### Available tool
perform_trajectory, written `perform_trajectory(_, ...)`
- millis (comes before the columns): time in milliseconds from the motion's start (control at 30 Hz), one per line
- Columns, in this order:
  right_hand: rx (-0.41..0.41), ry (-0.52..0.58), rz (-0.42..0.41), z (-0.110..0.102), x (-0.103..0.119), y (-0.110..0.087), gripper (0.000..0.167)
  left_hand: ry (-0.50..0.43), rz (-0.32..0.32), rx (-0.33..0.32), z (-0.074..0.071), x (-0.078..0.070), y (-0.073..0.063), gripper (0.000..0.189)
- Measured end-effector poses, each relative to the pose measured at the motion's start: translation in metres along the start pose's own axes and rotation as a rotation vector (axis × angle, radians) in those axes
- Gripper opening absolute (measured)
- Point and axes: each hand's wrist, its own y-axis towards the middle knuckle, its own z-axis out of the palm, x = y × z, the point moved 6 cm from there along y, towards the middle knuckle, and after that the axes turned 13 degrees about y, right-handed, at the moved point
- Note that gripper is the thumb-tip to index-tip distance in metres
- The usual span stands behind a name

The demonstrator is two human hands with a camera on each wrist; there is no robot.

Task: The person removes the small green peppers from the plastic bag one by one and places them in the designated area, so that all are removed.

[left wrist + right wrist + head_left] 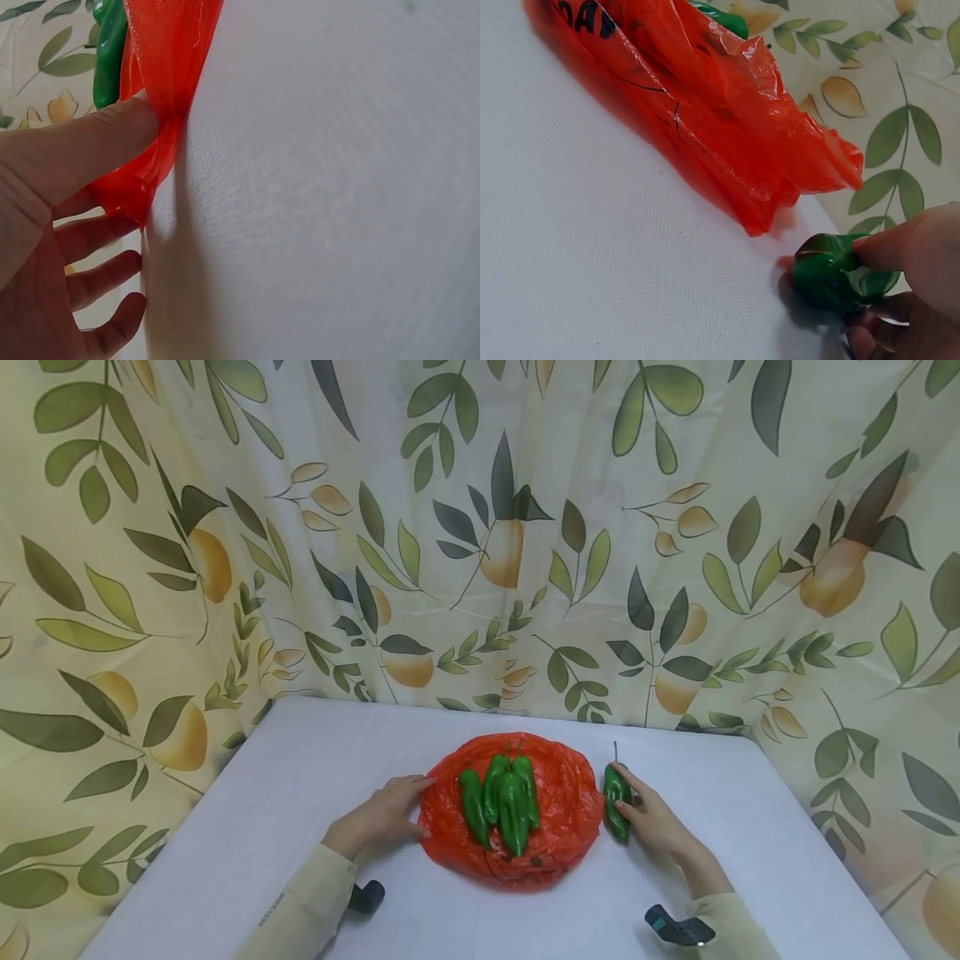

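A red plastic bag [566, 810] lies spread on the white table, with several green peppers [513, 814] grouped on it. At the bag's left edge is my left hand [384, 814]; its thumb and fingers hold the rim. Close up in the left wrist view, the thumb [131, 124] presses the red plastic and an index finger passes partly behind it. To the right of the bag, my right hand [656, 818] grips a single green pepper [616, 789] between thumb and fingers. That pepper [825, 270] is beside the bag's edge, its stem pointing to the back.
The white-covered table [315, 752] extends around the bag on all sides. Behind and beside it hangs a curtain [480, 635] printed with leaves and fruit. A dark device [678, 927] is at the right wrist and another dark device [367, 897] at the left.
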Motion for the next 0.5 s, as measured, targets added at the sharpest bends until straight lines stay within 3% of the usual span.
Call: perform_trajectory(500,-0.017,0.042,0.056,-0.0018,-0.0034,0.0001,0.068,-0.014,-0.005,0.008,-0.0008,0.0013,0.0010,0.083)
